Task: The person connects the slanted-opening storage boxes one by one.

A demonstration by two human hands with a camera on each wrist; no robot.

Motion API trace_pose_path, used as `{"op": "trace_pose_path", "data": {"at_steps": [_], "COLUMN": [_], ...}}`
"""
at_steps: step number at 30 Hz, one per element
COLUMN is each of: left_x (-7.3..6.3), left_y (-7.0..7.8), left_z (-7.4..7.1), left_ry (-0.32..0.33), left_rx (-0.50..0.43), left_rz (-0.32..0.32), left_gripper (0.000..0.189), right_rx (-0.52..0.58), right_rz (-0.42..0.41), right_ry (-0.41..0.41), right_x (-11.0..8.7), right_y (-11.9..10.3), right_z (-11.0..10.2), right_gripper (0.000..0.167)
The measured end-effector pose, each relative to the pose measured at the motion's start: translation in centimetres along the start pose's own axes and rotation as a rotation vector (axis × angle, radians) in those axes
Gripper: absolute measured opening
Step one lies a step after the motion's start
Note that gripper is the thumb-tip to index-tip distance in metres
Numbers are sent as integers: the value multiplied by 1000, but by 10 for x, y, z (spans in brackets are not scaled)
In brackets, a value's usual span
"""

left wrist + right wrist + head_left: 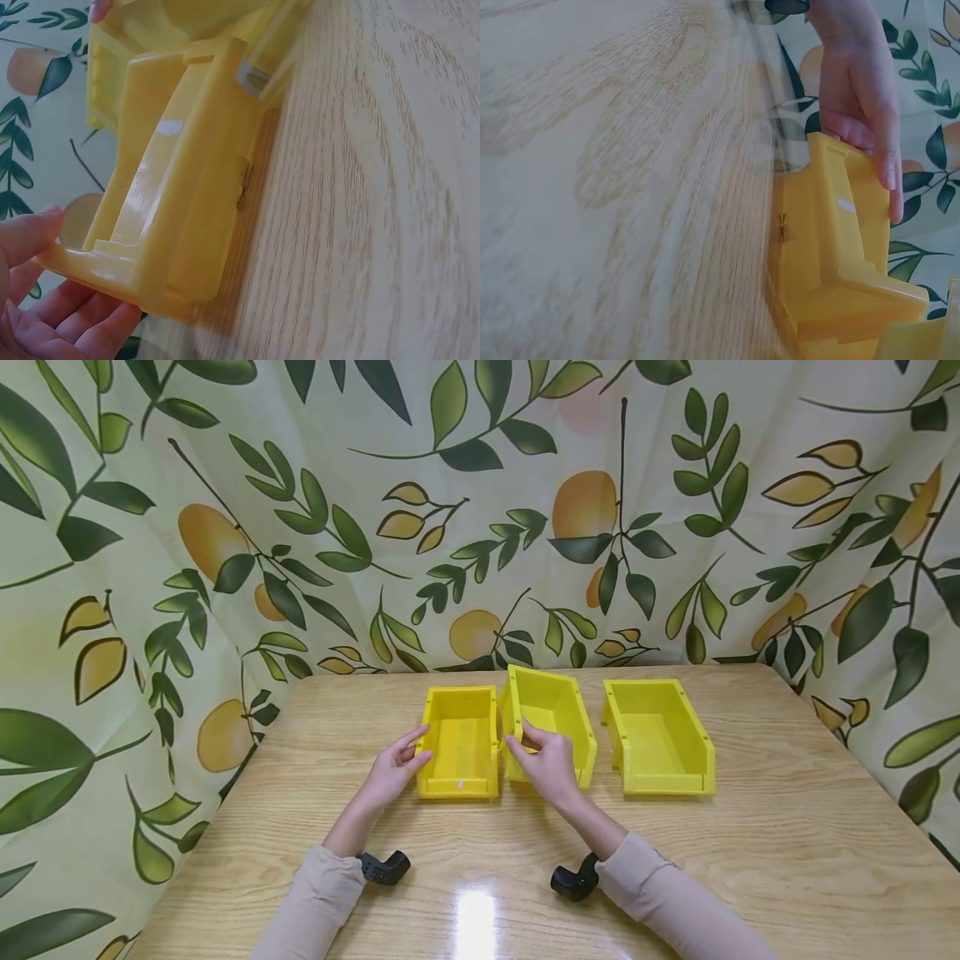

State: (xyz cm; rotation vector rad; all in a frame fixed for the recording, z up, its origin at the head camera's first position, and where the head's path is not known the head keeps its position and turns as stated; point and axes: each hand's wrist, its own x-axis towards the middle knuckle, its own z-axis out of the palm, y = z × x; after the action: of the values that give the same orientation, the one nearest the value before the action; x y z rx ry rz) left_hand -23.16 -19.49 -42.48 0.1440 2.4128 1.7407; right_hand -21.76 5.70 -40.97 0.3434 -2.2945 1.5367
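Note:
Three yellow open-front storage bins stand in a row in the head view. My left hand (392, 768) grips the side wall of the left bin (459, 745), a deeper yellow one; in the left wrist view, the thumb is over the rim and the fingers are outside. My right hand (551, 764) pinches the left wall of the middle bin (551, 706), which sits tilted close against the left bin. The right bin (652, 739) stands apart, untouched. In the right wrist view the left hand (862, 105) shows on the left bin, while the right hand is out of sight.
The bins stand toward the back of a wooden table (787, 843). Leaf-patterned cloth (480, 568) hangs behind and at the sides. A black device (386, 867) sits at the left wrist and another black device (575, 878) at the right.

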Motion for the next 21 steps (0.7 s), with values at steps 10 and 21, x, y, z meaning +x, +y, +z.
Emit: {"op": "trace_pose_path", "data": {"at_steps": [10,21], "left_x": [1,1], "left_y": [0,-1], "left_z": [1,3], "left_ry": [2,2], "left_rx": [9,-13], "left_rz": [9,10], "left_gripper": [53,53], "right_rx": [-19,-56], "right_rz": [28,33], "right_ry": [-26,-59], "right_x": [3,4], "right_y": [-4,-6], "right_z": [0,2], "right_gripper": [46,46]}}
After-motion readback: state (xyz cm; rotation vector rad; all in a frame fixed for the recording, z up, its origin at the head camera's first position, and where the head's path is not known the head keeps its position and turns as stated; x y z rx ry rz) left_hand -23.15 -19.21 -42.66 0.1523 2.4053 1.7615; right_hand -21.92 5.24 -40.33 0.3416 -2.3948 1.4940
